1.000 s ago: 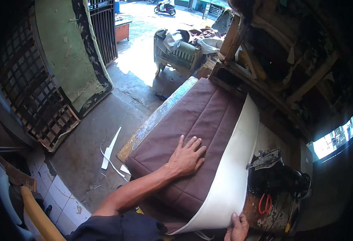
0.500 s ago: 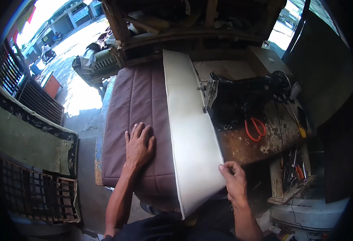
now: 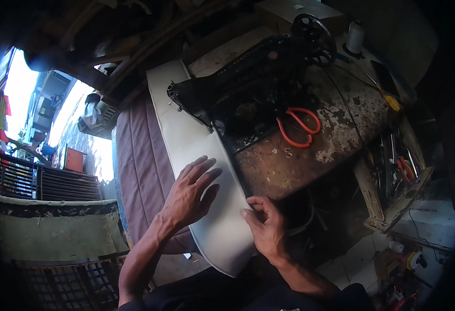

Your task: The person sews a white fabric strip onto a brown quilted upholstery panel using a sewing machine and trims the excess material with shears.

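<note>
A long white upholstery strip (image 3: pixel 214 236) lies along the right part of a brown quilted cushion cover (image 3: pixel 142 145), its far portion beside the head of a black sewing machine (image 3: pixel 240 65). My left hand (image 3: pixel 188 197) is over the white strip with fingers apart and slightly bent, holding nothing. My right hand (image 3: pixel 264 225) pinches the strip's right edge near the front of the worn wooden machine table (image 3: pixel 295 176). Red-handled scissors (image 3: pixel 305 119) lie on the table, right of the machine's needle end.
A white thread spool (image 3: pixel 354 36) stands at the back right. Tools hang in a wooden holder (image 3: pixel 393 223) under the table's right side. A green padded panel (image 3: pixel 51 228) and metal grilles (image 3: pixel 67 181) are at left, with a bright street beyond. Dark wooden frames are piled behind.
The view has swung right toward the sewing machine. My left hand has shifted from the brown quilted cover onto the white strip. My right hand still grips the strip's edge.
</note>
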{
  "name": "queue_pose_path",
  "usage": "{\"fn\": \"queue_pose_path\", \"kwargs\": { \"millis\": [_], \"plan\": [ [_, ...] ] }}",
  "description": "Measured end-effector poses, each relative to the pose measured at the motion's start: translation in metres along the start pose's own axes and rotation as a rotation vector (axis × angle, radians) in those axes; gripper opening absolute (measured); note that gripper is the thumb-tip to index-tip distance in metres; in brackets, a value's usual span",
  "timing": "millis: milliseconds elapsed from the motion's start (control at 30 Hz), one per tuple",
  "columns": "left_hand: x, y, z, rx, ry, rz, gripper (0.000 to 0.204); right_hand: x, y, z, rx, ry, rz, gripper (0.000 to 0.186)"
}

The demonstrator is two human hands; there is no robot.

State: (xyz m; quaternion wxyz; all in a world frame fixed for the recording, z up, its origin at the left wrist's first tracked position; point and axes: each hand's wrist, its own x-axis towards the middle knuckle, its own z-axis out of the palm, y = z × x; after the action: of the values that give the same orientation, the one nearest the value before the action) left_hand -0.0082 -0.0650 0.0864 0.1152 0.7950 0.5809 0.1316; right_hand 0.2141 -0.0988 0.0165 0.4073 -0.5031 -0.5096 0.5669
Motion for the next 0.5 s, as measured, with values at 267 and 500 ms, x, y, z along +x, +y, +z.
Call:
{"fn": "queue_pose_path", "kwargs": {
  "millis": [267,500],
  "plan": [
    [0.008,-0.011,0.026,0.095,-0.11,-0.084,0.061,-0.004,-0.011,-0.002,0.073,-0.051,-0.038,0.027],
    [0.007,-0.01,0.033,0.156,-0.118,-0.08,0.066,-0.006,-0.015,-0.003,0.11,-0.057,0.103,0.026]
  ]
}}
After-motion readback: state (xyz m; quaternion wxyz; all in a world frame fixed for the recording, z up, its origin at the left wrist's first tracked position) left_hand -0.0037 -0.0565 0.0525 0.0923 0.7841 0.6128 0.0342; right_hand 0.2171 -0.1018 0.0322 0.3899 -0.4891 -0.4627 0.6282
